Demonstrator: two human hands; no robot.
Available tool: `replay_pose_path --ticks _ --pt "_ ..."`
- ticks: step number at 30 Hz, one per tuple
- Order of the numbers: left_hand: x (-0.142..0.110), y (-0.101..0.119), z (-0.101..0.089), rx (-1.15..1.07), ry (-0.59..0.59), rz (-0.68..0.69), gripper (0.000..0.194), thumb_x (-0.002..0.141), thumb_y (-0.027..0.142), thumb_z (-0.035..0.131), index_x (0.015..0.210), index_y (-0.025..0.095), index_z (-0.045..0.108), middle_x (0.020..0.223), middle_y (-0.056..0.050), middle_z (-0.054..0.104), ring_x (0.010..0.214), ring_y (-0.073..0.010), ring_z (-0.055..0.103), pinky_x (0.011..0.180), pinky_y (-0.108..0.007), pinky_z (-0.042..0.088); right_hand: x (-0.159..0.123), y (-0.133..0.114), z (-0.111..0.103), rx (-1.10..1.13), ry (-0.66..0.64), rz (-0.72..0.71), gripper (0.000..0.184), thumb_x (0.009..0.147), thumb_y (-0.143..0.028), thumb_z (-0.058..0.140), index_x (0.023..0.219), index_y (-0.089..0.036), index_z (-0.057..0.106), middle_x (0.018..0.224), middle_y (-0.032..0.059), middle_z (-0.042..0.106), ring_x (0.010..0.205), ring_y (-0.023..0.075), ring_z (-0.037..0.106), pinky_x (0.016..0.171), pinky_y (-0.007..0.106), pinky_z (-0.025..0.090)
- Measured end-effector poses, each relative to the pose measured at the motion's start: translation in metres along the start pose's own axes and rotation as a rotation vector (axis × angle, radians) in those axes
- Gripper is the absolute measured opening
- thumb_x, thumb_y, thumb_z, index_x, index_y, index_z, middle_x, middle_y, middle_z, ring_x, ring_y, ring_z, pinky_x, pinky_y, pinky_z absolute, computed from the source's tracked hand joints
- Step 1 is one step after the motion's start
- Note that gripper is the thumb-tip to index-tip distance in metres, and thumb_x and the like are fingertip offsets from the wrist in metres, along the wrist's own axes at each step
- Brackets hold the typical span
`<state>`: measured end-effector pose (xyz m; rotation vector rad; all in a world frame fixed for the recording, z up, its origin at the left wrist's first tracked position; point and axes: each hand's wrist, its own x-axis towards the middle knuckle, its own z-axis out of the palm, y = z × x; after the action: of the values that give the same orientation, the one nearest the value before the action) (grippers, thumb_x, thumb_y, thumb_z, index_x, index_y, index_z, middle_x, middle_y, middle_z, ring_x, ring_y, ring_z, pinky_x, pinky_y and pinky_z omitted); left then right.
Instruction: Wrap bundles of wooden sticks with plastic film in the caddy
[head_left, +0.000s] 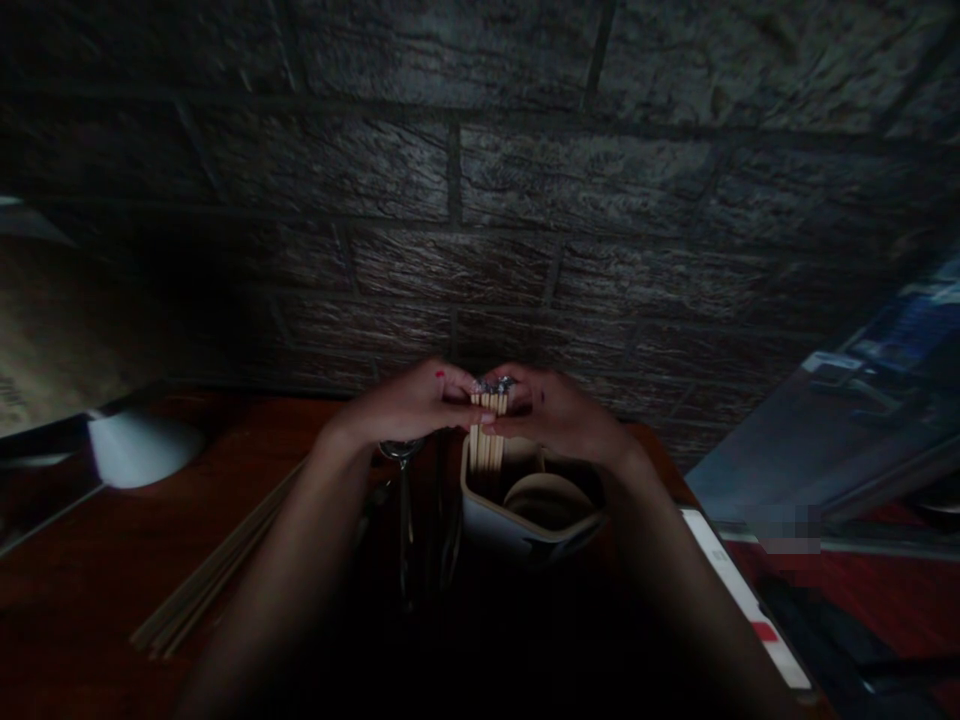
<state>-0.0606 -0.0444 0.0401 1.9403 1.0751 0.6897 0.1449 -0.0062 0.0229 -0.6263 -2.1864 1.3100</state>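
Note:
A bundle of pale wooden chopsticks [487,450] stands upright at the left inner side of a light-coloured container [517,525]. My left hand [416,400] grips the bundle's upper end from the left, thumb against the sticks. From the other side, my right hand [559,412] closes on the same bundle, its thumb close to the left one. Small shiny silvery bits [493,384] show among the fingertips; what they are I cannot make out. A round-rimmed item [551,490], like a cup or bowl, lies inside the container beside the chopsticks.
Metal utensils, one with a round head [402,449], lie left of the container. Long thin sticks [217,565] rest on the wooden table [67,590]. A white cup-like object [139,450] is at left, a white flat panel [739,590] at right. A brick-patterned wall [495,250] rises behind.

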Motion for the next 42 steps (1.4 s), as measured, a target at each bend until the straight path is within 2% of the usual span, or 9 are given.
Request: replay_pose_path --ticks 8,15,19,22,28,33,42 --pt "-0.004 -0.0002 -0.0016 -0.105 -0.046 -0.097 0.022 0.074 0.031 0.074 0.085 0.013 0.068 0.073 0.0 0.066 0.063 -0.0093 0.056 0.058 -0.02 0.038 -0.0014 -0.0042 0.0007 0.078 -0.007 0.034 0.042 0.074 -0.024 0.074 0.112 -0.021 0.056 0.085 -0.0004 0.067 0.074 0.014 0.063 0.066 0.026 0.047" --pt "-0.0041 0.0039 -0.0006 -0.145 -0.027 -0.133 0.017 0.071 0.023 0.073 0.082 0.012 0.067 0.075 -0.001 0.068 0.067 -0.0113 0.06 0.063 -0.022 0.042 -0.0026 -0.0037 -0.0039 0.156 0.015 0.094 0.065 0.069 -0.018 0.077 0.127 -0.018 0.046 0.087 0.001 0.069 0.075 0.0139 0.065 0.067 0.025 0.048" --pt "-0.0025 0.001 -0.0009 -0.135 -0.023 -0.144 0.017 0.071 0.023 0.072 0.082 0.011 0.067 0.071 0.0 0.066 0.063 -0.0104 0.057 0.06 -0.022 0.04 -0.0036 -0.0047 -0.0061 0.131 0.038 0.092 0.072 0.069 -0.019 0.078 0.131 -0.018 0.043 0.081 -0.0012 0.068 0.071 0.0131 0.064 0.062 0.024 0.047" --pt "-0.0023 0.0013 -0.0007 -0.117 -0.026 -0.13 0.018 0.073 0.025 0.071 0.083 0.01 0.068 0.073 -0.001 0.067 0.065 -0.0113 0.058 0.062 -0.022 0.041 -0.003 -0.006 -0.0034 0.13 0.044 0.086 0.075 0.069 -0.02 0.078 0.134 -0.017 0.04 0.084 0.0003 0.068 0.074 0.0141 0.065 0.066 0.025 0.049" --pt "-0.0037 0.0063 -0.0006 -0.036 0.024 -0.132 0.012 0.072 0.022 0.07 0.075 0.011 0.068 0.068 0.0 0.065 0.062 -0.0104 0.056 0.06 -0.022 0.04 -0.0004 -0.0044 0.002 0.051 0.074 0.059 0.075 0.07 -0.025 0.078 0.135 -0.019 0.041 0.092 0.0035 0.069 0.08 0.0169 0.066 0.07 0.029 0.052" --pt "-0.0027 0.0047 -0.0016 -0.048 0.008 -0.096 0.009 0.073 0.021 0.069 0.076 0.012 0.069 0.07 0.0 0.068 0.065 -0.011 0.059 0.064 -0.022 0.044 -0.0001 0.0006 0.0003 0.027 0.067 0.044 0.07 0.072 -0.026 0.077 0.134 -0.022 0.043 0.094 0.003 0.069 0.081 0.0173 0.065 0.069 0.03 0.052" --pt "-0.0049 0.0076 -0.004 0.08 -0.021 -0.032 0.022 0.084 0.03 0.06 0.088 0.011 0.072 0.075 -0.002 0.068 0.066 -0.0102 0.058 0.063 -0.02 0.043 0.0007 0.002 0.0005 -0.077 0.075 0.025 0.063 0.075 -0.026 0.074 0.132 -0.022 0.045 0.1 0.0055 0.069 0.087 0.0205 0.067 0.073 0.034 0.053"
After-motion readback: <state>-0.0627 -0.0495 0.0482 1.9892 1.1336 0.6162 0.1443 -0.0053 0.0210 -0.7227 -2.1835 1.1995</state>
